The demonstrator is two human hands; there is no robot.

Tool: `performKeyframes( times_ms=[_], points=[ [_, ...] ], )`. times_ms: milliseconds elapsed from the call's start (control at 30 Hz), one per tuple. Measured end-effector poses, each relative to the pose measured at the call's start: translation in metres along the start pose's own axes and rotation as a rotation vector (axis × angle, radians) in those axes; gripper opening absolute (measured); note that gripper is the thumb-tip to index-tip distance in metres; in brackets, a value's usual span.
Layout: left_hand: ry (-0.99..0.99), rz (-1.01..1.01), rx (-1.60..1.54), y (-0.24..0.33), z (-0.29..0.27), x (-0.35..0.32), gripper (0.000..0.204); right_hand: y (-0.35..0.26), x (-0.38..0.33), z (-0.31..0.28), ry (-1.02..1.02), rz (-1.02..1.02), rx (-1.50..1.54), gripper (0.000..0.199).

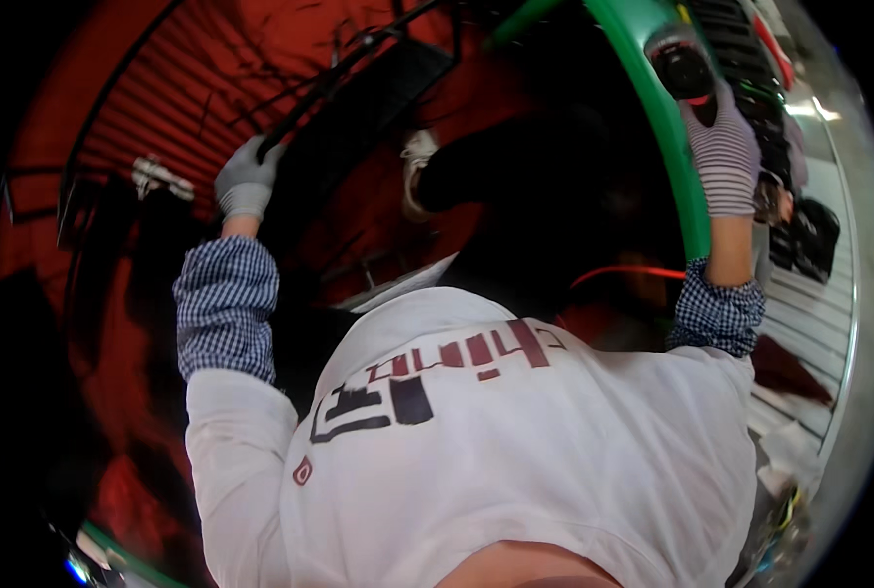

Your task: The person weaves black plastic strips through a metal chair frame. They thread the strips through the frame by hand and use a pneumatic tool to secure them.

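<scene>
My left hand [246,178], in a grey glove, is closed around a black bar [304,103] of a dark metal frame at the upper left. A flat black panel [383,98] lies along that bar. On the far right, my right hand [721,157] wears a striped glove and grips a dark handheld tool [680,67] with a round black end and a touch of red. The tool is over the edge of a green bench [643,49]; its exact kind cannot be made out.
A slatted black rack [152,108] stands over the red floor [466,235] on the left. White shoes [419,157] show below. Beyond the green edge are dark tools, a black bag [814,235] and a pale ribbed surface [799,338]. A red cable [633,269] curves near my right arm.
</scene>
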State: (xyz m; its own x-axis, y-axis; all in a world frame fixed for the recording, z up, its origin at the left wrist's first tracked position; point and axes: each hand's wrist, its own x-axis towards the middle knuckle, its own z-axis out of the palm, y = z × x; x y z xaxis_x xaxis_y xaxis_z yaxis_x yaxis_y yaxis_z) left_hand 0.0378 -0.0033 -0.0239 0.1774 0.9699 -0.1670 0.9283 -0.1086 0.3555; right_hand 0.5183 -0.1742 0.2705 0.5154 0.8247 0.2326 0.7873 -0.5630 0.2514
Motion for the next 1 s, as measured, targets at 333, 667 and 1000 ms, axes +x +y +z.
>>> performKeyframes(
  times_ms=[333, 667, 1000],
  points=[
    [-0.046, -0.041, 0.120, 0.069, -0.002, 0.007, 0.055, 0.331, -0.055, 0.170, -0.448, 0.831, -0.234, 0.064],
    [0.178, 0.202, 0.053, 0.021, 0.016, 0.005, 0.033, 0.318, 0.079, 0.252, -0.282, 0.150, 0.459, 0.089],
    [0.284, 0.224, -0.164, -0.061, 0.011, -0.042, 0.039, 0.278, 0.036, 0.240, -0.334, 0.136, -0.223, 0.058]
  ],
)
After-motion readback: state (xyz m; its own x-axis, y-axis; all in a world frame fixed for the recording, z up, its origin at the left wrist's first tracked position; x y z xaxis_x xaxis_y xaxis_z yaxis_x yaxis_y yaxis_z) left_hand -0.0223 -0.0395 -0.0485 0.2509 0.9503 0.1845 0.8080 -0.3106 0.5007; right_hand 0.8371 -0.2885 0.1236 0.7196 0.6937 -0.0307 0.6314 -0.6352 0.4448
